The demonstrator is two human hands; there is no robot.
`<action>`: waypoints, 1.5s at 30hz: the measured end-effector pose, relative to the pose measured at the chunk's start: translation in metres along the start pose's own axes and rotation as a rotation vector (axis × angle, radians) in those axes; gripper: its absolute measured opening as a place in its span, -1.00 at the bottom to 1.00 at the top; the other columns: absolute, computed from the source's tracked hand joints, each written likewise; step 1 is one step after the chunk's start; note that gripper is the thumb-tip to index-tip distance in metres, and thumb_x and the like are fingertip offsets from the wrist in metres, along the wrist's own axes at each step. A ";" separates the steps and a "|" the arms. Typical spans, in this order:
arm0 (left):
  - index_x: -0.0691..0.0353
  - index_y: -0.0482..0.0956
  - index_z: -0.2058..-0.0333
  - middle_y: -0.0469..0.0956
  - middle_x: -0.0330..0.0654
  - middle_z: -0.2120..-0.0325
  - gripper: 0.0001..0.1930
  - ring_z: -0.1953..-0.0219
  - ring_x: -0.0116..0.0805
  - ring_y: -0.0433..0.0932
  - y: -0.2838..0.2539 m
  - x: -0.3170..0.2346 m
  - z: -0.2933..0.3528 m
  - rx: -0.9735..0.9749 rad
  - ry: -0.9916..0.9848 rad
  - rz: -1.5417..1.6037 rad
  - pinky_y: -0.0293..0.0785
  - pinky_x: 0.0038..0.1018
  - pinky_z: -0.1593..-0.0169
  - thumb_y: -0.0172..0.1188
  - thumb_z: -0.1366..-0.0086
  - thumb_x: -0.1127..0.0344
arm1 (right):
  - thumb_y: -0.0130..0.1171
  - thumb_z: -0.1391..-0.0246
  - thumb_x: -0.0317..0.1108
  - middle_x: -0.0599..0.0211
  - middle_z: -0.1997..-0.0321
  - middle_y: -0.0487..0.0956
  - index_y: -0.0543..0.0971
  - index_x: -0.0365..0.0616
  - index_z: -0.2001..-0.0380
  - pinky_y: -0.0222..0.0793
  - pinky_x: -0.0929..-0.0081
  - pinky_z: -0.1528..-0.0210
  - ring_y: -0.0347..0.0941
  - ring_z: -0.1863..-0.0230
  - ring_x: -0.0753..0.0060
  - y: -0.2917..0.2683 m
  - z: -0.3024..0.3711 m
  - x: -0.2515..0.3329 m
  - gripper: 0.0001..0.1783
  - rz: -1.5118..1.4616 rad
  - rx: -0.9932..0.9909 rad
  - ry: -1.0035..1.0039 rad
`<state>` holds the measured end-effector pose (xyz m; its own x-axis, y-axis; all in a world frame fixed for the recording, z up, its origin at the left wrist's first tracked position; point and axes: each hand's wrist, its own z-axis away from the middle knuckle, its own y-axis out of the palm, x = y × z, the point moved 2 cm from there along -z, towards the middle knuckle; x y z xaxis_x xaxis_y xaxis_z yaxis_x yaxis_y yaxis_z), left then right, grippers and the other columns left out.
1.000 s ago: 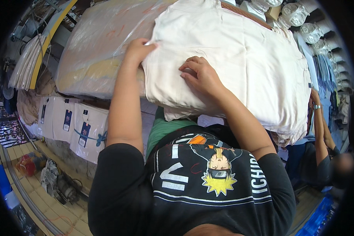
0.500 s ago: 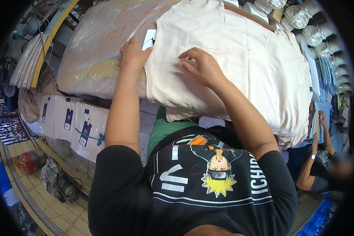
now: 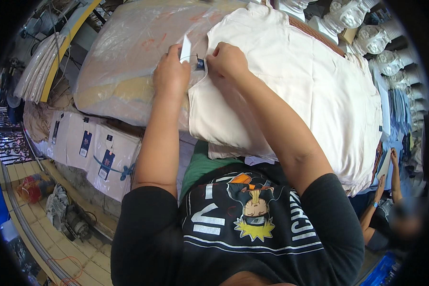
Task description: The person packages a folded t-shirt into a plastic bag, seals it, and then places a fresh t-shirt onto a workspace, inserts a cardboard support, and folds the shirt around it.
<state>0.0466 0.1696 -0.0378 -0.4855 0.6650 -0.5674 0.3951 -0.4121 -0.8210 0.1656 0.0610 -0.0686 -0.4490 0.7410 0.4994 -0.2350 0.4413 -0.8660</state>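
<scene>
A cream garment (image 3: 281,81) lies spread over a pile on the padded, plastic-covered table. My left hand (image 3: 171,71) pinches a white hang tag (image 3: 186,49), raised on edge beside the garment's left side. From the tag a thin dark cord runs to a small dark label (image 3: 200,63) on that edge. My right hand (image 3: 229,58) is closed at the garment's left edge, just right of the label. Its fingertips seem to pinch the fabric, though they are partly hidden.
Bagged cream garments (image 3: 112,162) with dark tags lie below the table's left side. White bundles (image 3: 372,38) are stacked at the far right. Another person (image 3: 383,209) is at work at the lower right. A motor-like machine (image 3: 76,221) stands on tiles at lower left.
My left hand has gone from resting by the flat tag to holding it tilted up. My right hand moved up and left to the garment's edge and closed there. The label now shows.
</scene>
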 end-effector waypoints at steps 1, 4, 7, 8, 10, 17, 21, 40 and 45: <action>0.18 0.33 -0.06 0.49 0.03 0.15 -0.50 0.06 -0.02 0.45 0.001 0.002 -0.002 -0.077 -0.004 -0.120 0.34 -0.25 -0.02 0.10 -0.10 0.29 | 0.12 0.07 -0.17 0.15 0.53 0.58 0.55 -0.21 0.44 0.45 0.41 0.37 0.53 0.51 0.25 0.002 -0.003 -0.002 -0.71 -0.006 0.018 0.004; 0.14 0.35 -0.08 0.39 0.06 0.02 -0.47 -0.10 0.04 0.28 0.004 0.005 -0.014 -0.200 0.014 -0.292 0.21 -0.18 -0.15 0.14 -0.10 0.21 | 0.09 0.11 -0.25 0.02 0.35 0.59 0.57 -0.24 0.42 0.45 0.26 0.21 0.54 0.29 0.07 -0.001 -0.005 -0.005 -0.73 -0.066 0.061 -0.004; 0.16 0.38 -0.06 0.38 0.04 -0.02 -0.48 -0.10 0.03 0.29 0.021 -0.012 -0.056 -0.069 0.241 -0.155 0.24 -0.19 -0.12 0.15 -0.11 0.15 | 0.11 0.10 -0.24 0.03 0.38 0.60 0.57 -0.25 0.44 0.47 0.32 0.29 0.56 0.42 0.14 -0.017 0.000 -0.006 -0.73 -0.210 0.081 -0.005; 0.16 0.43 -0.01 0.42 0.03 0.02 -0.53 -0.05 0.01 0.35 0.033 -0.020 -0.072 -0.061 0.182 -0.191 0.29 -0.20 -0.08 0.14 -0.12 0.13 | 0.12 0.09 -0.21 0.05 0.40 0.60 0.57 -0.26 0.44 0.48 0.35 0.33 0.56 0.48 0.18 -0.024 0.000 -0.007 -0.71 -0.266 0.089 0.011; 0.14 0.50 0.07 0.48 -0.04 0.08 -0.60 0.01 -0.03 0.41 0.054 -0.026 -0.099 0.021 0.114 -0.177 0.35 -0.23 -0.03 0.14 -0.12 0.12 | 0.14 0.07 -0.15 0.08 0.43 0.60 0.56 -0.29 0.44 0.48 0.42 0.41 0.56 0.57 0.26 -0.039 -0.001 -0.007 -0.65 -0.374 0.102 0.045; 0.16 0.56 0.14 0.59 -0.23 0.28 -0.70 0.25 -0.44 0.52 0.059 -0.062 -0.098 0.373 0.252 0.455 0.38 -0.46 0.15 0.16 -0.14 0.24 | 0.09 -0.08 -0.03 0.15 0.31 0.57 0.49 -0.37 0.22 0.38 0.57 0.54 0.58 0.51 0.35 -0.065 -0.031 -0.012 -0.49 -0.731 0.222 0.263; 0.23 0.49 0.04 0.54 -0.29 0.13 -0.62 0.13 -0.48 0.47 0.049 -0.052 -0.099 0.579 0.230 0.773 0.29 -0.50 0.01 0.15 -0.16 0.25 | 0.06 -0.09 -0.23 0.28 0.37 0.57 0.52 -0.24 0.30 0.34 0.64 0.56 0.56 0.55 0.41 -0.076 -0.037 -0.047 -0.72 -0.775 0.124 0.204; 0.29 0.51 0.26 0.56 -0.21 0.50 -0.71 0.45 -0.49 0.49 0.089 -0.073 -0.084 0.640 0.530 0.400 0.38 -0.54 0.32 0.19 -0.12 0.21 | 0.06 -0.03 -0.25 0.29 0.44 0.58 0.53 -0.23 0.40 0.29 0.64 0.54 0.54 0.56 0.48 -0.130 -0.015 -0.067 -0.76 -0.741 -0.013 0.102; 0.35 0.50 0.21 0.58 -0.17 0.43 -0.74 0.39 -0.48 0.52 0.075 -0.068 -0.075 0.779 0.462 0.499 0.40 -0.55 0.27 0.06 -0.15 0.33 | 0.07 -0.10 -0.21 0.35 0.43 0.58 0.52 -0.15 0.35 0.27 0.69 0.53 0.51 0.56 0.55 -0.133 -0.022 -0.056 -0.77 -0.750 -0.017 0.089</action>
<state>0.1675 0.1405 -0.0562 0.0067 0.4146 -0.9100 -0.2250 -0.8861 -0.4053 0.2406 -0.0277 0.0190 -0.1026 0.2765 0.9555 -0.4362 0.8508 -0.2930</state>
